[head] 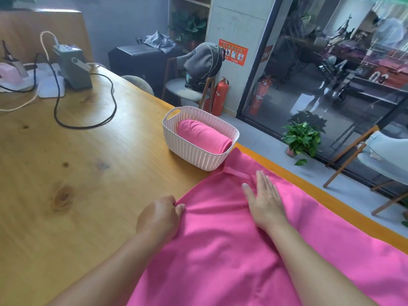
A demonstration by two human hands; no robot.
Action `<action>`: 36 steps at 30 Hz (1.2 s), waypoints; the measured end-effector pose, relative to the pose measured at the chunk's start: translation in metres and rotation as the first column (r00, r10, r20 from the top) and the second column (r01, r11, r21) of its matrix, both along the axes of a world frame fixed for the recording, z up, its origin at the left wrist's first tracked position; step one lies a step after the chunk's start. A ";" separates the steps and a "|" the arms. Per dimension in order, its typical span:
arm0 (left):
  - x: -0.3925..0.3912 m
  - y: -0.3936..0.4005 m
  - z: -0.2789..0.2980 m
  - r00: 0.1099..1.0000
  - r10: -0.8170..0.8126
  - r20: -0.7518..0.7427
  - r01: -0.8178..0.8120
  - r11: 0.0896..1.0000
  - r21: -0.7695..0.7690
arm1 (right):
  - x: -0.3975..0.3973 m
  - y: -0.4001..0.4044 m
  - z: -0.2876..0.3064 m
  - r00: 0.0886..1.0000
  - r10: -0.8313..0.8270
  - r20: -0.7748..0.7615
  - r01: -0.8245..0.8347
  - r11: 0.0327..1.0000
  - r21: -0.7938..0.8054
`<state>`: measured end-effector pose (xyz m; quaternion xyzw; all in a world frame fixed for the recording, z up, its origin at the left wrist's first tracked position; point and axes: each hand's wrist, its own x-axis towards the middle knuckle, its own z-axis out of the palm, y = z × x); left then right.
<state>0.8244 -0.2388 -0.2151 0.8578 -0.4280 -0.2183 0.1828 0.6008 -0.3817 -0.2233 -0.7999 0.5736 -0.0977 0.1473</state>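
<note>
Head view crops pink cloth (220, 250): left hand (159, 215) pinches edge, right hand (265, 199) spread flat

Wooden table (88, 184), read from its middle: spread pink cloth (220, 250) at 4 o'clock, white perforated basket (198, 155) at 2 o'clock just beside the cloth's far corner, grey device (72, 67) at 11 o'clock, black cable (84, 127) looped at 12 o'clock.
</note>
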 end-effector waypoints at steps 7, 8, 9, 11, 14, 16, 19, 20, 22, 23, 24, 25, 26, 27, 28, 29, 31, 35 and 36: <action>-0.003 -0.002 0.000 0.999 -0.004 0.051 0.003 1.000 0.016 | -0.103 0.057 -0.004 0.931 -0.339 -0.138 0.338 0.941 -0.030; -0.004 -0.003 0.001 0.998 0.000 0.058 -0.001 1.000 0.023 | -0.113 0.058 -0.011 0.919 -0.347 -0.187 0.355 0.935 0.007; -0.004 -0.003 0.001 0.998 -0.001 0.062 -0.001 0.999 0.036 | -0.119 0.057 -0.015 0.916 -0.345 -0.205 0.356 0.934 0.021; -0.006 -0.003 0.001 0.998 -0.011 0.068 0.007 0.998 0.062 | -0.125 0.055 -0.016 0.917 -0.333 -0.219 0.344 0.939 0.016; -0.011 0.003 0.003 0.999 -0.013 0.043 0.010 0.998 0.060 | -0.135 0.058 -0.015 0.919 -0.304 -0.250 0.317 0.948 0.012; -0.014 0.008 0.004 1.000 -0.008 0.022 0.007 0.999 0.033 | -0.142 0.060 -0.014 0.921 -0.288 -0.263 0.307 0.951 0.032; -0.014 0.010 0.005 0.999 0.005 -0.037 -0.005 1.000 0.005 | -0.141 0.059 -0.006 0.918 -0.279 -0.282 0.311 0.948 0.073; -0.012 0.012 0.006 0.997 0.013 -0.070 -0.012 1.000 0.010 | -0.133 0.060 -0.001 0.922 -0.279 -0.270 0.309 0.948 0.076; -0.009 0.012 0.010 0.989 0.011 -0.146 -0.007 1.000 0.026 | -0.106 0.064 0.012 0.949 -0.260 -0.180 0.268 0.963 0.018; -0.005 0.015 0.012 0.985 0.006 -0.175 0.000 0.999 0.035 | -0.082 0.069 0.017 0.974 -0.197 -0.111 0.196 0.980 -0.020; -0.002 0.019 0.014 0.982 -0.004 -0.187 0.013 0.999 0.045 | -0.055 0.075 0.023 0.995 -0.092 -0.049 0.090 0.995 -0.043; 0.001 0.023 0.017 0.983 -0.020 -0.182 0.031 0.998 0.060 | -0.026 0.082 0.026 0.999 0.035 -0.013 -0.035 0.998 -0.051; 0.004 0.028 0.019 0.984 -0.036 -0.172 0.051 0.996 0.080 | 0.003 0.090 0.026 0.987 0.160 -0.003 -0.160 0.986 -0.045; 0.008 0.032 0.022 0.984 -0.057 -0.170 0.074 0.993 0.095 | 0.029 0.096 0.025 0.966 0.259 -0.011 -0.259 0.966 -0.020; 0.012 0.037 0.025 0.980 -0.075 -0.182 0.093 0.991 0.096 | 0.051 0.100 0.021 0.947 0.320 -0.027 -0.320 0.947 0.020; 0.015 0.041 0.027 0.975 -0.088 -0.203 0.107 0.991 0.080 | 0.067 0.101 0.018 0.935 0.352 -0.047 -0.349 0.935 0.066; 0.020 0.046 0.030 0.970 -0.104 -0.222 0.109 0.994 0.012 | 0.085 0.097 0.012 0.925 0.367 -0.095 -0.350 0.924 0.153; 0.029 0.053 0.034 0.965 -0.098 -0.241 0.102 0.995 0.005 | 0.091 0.079 0.002 0.920 0.355 -0.165 -0.318 0.924 0.214; 0.032 0.056 0.035 0.965 -0.113 -0.236 0.127 0.991 0.046 | 0.090 0.075 0.002 0.916 0.354 -0.187 -0.314 0.925 0.215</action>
